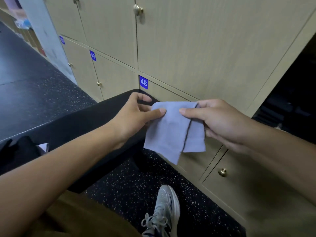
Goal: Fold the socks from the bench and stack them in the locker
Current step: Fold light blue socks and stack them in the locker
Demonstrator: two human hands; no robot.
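A blue label (143,82) reading "48" sits on a beige locker door (171,94) just beyond the far end of the black bench (85,120); farther left another blue label (92,55) reads "49". The left hand (135,117) pinches the left upper edge of a folded light blue sock (172,130), thumb on its near face. The right hand (217,120) grips the sock's right side, thumb pressed on the front and fingers curled behind. The sock hangs between both hands, held in the air off the bench's right end, above the speckled floor (136,189) and a grey sneaker (164,209)
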